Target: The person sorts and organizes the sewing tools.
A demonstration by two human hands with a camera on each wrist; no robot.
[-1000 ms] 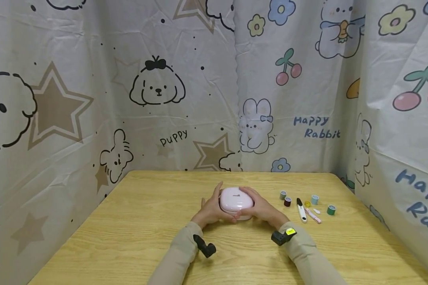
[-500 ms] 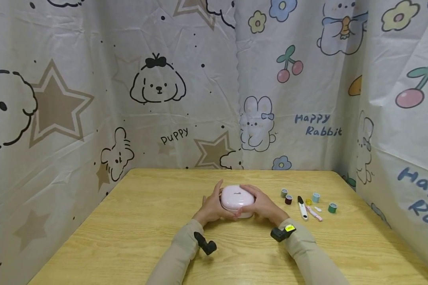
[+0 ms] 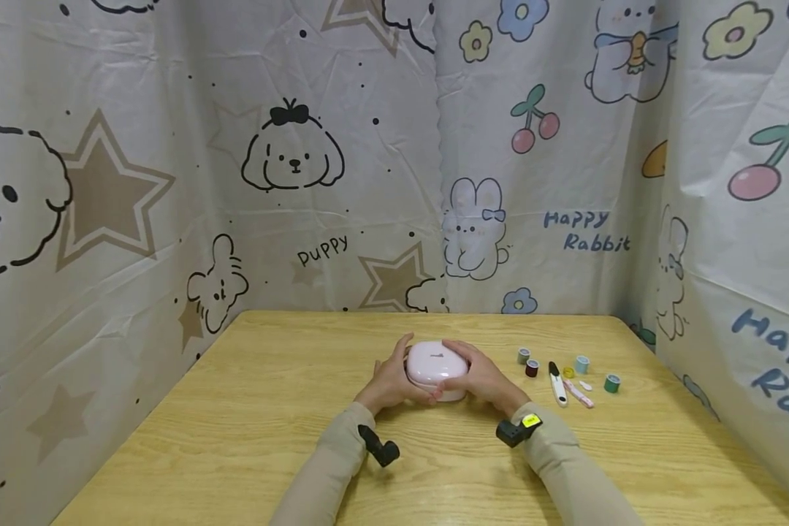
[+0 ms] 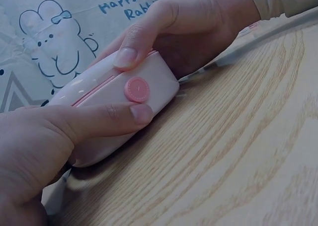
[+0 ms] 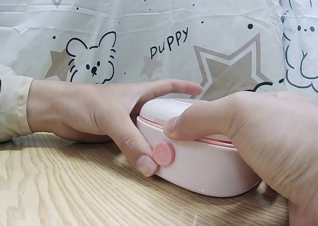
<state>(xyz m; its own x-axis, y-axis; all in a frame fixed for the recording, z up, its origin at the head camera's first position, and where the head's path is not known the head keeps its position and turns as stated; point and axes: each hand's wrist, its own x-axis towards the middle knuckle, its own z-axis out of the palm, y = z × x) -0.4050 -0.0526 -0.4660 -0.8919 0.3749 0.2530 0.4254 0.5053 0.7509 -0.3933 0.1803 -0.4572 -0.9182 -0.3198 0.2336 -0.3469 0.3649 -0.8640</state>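
A pale pink rounded sewing box [image 3: 437, 361] sits on the table between both hands. Its glossy lid is down, with a darker pink seam around it and a round pink button [image 4: 137, 90] on the front. My left hand [image 3: 394, 381] grips the left side, its thumb lying along the front face just below the button. My right hand [image 3: 489, 380] grips the opposite side. In the right wrist view the right thumb [image 5: 191, 121] lies over the lid's front edge, above the button. The right hand's other fingers are hidden behind the box.
To the right on the wooden table [image 3: 250, 424] lie several thread spools, among them a green one [image 3: 611, 383] and a dark red one [image 3: 531, 368]. Beside them are white thread snips with a black cap [image 3: 557, 383] and a pink strip [image 3: 578, 394]. Printed curtains [image 3: 289, 241] surround the table.
The right thumb has shifted slightly up the front of the box toward the lid edge. The box and left hand stay in place; the head view has tilted a little.
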